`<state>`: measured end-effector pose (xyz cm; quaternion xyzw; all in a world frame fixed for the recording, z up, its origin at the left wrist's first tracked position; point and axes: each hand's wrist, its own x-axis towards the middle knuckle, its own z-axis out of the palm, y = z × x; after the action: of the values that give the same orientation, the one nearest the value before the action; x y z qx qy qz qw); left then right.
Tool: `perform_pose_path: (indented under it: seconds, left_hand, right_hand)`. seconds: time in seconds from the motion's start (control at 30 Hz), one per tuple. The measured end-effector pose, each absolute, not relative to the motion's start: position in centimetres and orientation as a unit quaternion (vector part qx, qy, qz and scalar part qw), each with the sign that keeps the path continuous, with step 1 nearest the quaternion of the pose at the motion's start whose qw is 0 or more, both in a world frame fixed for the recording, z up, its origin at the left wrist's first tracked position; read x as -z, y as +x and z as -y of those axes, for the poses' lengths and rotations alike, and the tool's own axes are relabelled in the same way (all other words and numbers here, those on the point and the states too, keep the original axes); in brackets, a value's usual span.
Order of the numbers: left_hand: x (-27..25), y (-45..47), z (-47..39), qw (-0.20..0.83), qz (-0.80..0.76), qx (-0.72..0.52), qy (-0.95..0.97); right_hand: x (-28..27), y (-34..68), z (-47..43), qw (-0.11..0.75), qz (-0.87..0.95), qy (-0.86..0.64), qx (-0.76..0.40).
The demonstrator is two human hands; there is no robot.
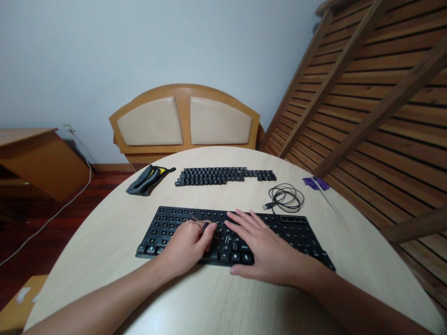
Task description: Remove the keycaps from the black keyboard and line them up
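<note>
A black keyboard [164, 228] lies across the near part of the table, most of its keycaps off and bare switch sockets showing. A few keycaps [235, 257] remain along its bottom row. My left hand [190, 242] is closed over the middle of the keyboard, gripping what looks like a wire keycap puller [205, 226]. Thin wires stick out past the fingers; the palm hides the rest. To its right, my right hand [258, 242] rests open on the keyboard with fingers spread and thumb at the front edge.
Beyond the keyboard, loose black keycaps [209, 176] stand in rows. A grey and yellow pouch [148, 179] sits at the left. The coiled USB cable [286, 197] lies right of center, and a white-handled brush-like tool [326, 197] touches a purple cloth [316, 183].
</note>
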<state>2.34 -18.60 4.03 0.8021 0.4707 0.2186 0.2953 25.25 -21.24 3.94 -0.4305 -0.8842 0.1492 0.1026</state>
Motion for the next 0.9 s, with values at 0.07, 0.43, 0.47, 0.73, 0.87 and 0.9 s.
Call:
perform_pose_path:
  seconds: [0.07, 0.43, 0.47, 0.73, 0.87, 0.9]
  left_hand:
    - [-4.1, 2.3, 18.8, 0.302, -0.478, -0.223, 0.794]
    - [-5.0, 2.4, 19.7, 0.296, -0.463, -0.221, 0.805]
    - [-5.0, 2.5, 19.8, 0.292, -0.461, -0.219, 0.808]
    - [-5.0, 2.5, 20.0, 0.272, -0.476, -0.206, 0.811]
    - [-5.1, 2.6, 20.1, 0.263, -0.485, -0.197, 0.81]
    - [-5.1, 2.6, 20.1, 0.262, -0.485, -0.196, 0.811]
  right_hand:
    - [-3.9, 24.9, 21.3, 0.106, 0.884, -0.431, -0.148]
    - [-3.8, 24.2, 21.6, 0.114, 0.884, -0.429, -0.148]
    - [-3.8, 24.1, 21.7, 0.111, 0.883, -0.431, -0.147]
    - [-4.1, 24.0, 22.0, 0.101, 0.882, -0.435, -0.151]
    - [-4.2, 24.1, 21.8, 0.105, 0.882, -0.434, -0.153]
    - [-4.1, 24.1, 21.8, 0.108, 0.882, -0.432, -0.154]
